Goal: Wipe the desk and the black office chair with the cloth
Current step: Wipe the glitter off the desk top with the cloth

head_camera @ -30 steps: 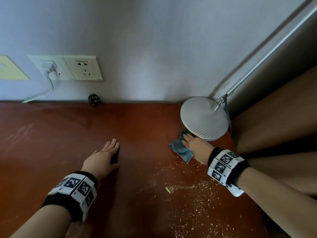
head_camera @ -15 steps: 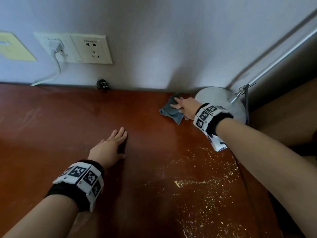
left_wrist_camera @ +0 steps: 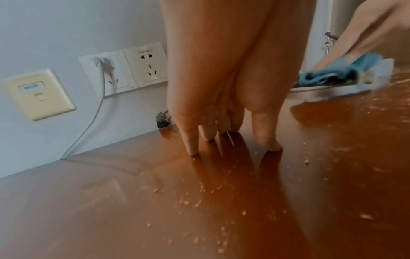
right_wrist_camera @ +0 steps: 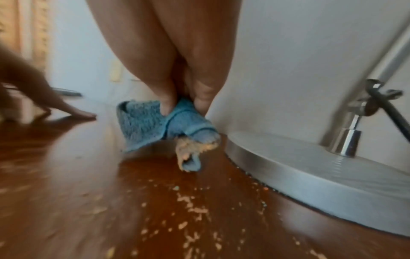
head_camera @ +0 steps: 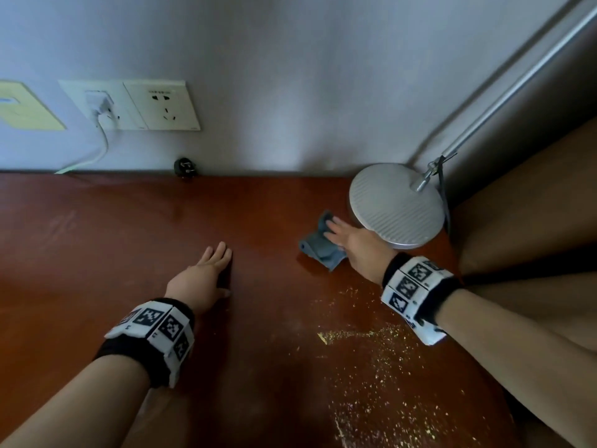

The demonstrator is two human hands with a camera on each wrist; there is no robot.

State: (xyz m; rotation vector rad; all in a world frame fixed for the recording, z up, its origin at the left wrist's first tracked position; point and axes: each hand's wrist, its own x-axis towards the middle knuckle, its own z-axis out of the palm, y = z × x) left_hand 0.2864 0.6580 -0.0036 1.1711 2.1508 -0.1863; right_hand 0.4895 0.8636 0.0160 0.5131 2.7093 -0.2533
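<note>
Beside lamp base (head_camera: 395,208) | right hand (head_camera: 357,245) fingers pinch soft, light blue cloth (head_camera: 319,250), bunch it centrally | left hand (head_camera: 200,279) fingers straight, together on bench (head_camera: 97,253) | crumbs (head_camera: 371,350) remain

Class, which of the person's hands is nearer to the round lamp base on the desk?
Right. The right hand lies beside the lamp base, pressing the cloth. The left hand rests flat on the desk, farther left.

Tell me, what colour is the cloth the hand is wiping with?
The cloth is blue, clearest in the right wrist view.
</note>
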